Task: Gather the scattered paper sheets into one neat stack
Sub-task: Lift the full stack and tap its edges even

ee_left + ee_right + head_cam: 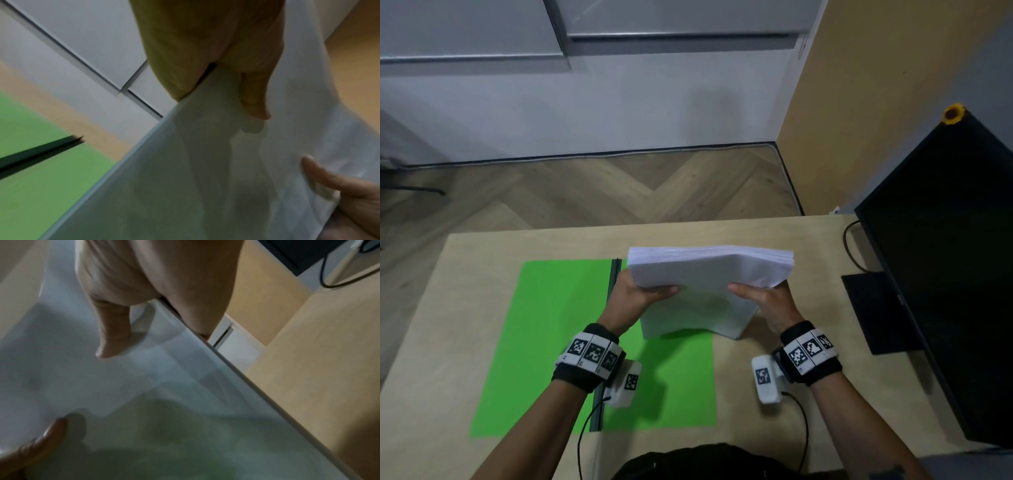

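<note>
Both hands hold the paper stack (pixel 709 274) upright on edge, its lower edge on the worktop (pixel 791 240) at the green mat's (pixel 558 342) right border. Left hand (pixel 635 291) and right hand (pixel 770 298) pinch its sides, thumbs in front, fingers (pixel 255 91) hidden behind.
</note>
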`<state>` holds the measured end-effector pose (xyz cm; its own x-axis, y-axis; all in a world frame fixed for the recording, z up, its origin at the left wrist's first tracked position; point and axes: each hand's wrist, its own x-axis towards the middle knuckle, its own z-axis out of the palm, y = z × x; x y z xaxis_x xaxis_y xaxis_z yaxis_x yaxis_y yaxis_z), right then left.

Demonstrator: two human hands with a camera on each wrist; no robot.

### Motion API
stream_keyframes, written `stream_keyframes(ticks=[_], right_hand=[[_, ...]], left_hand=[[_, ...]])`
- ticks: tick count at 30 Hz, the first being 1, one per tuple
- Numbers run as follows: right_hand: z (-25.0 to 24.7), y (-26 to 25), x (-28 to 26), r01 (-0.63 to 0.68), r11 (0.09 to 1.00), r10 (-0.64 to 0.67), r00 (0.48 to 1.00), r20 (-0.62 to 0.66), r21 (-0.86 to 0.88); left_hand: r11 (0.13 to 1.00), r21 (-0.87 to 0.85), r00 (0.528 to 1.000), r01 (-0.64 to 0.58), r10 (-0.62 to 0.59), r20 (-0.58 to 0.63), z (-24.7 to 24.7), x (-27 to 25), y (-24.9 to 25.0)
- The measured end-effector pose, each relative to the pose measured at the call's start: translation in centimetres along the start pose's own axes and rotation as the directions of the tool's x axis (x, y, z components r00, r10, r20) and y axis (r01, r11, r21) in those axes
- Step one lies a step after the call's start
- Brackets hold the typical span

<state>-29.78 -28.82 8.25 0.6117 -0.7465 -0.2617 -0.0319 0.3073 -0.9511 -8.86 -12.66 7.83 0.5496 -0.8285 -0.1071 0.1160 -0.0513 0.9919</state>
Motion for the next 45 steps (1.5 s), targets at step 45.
stream_keyframes(ticks=[45], right_hand=[[5.7, 13.1, 2.2, -0.405, 0.785, 0.292, 0.909, -0.296, -0.469]], left_hand=[[0.579, 0.607, 0.837, 0.545, -0.425, -0.346, -8.0, -1.5, -9.6]])
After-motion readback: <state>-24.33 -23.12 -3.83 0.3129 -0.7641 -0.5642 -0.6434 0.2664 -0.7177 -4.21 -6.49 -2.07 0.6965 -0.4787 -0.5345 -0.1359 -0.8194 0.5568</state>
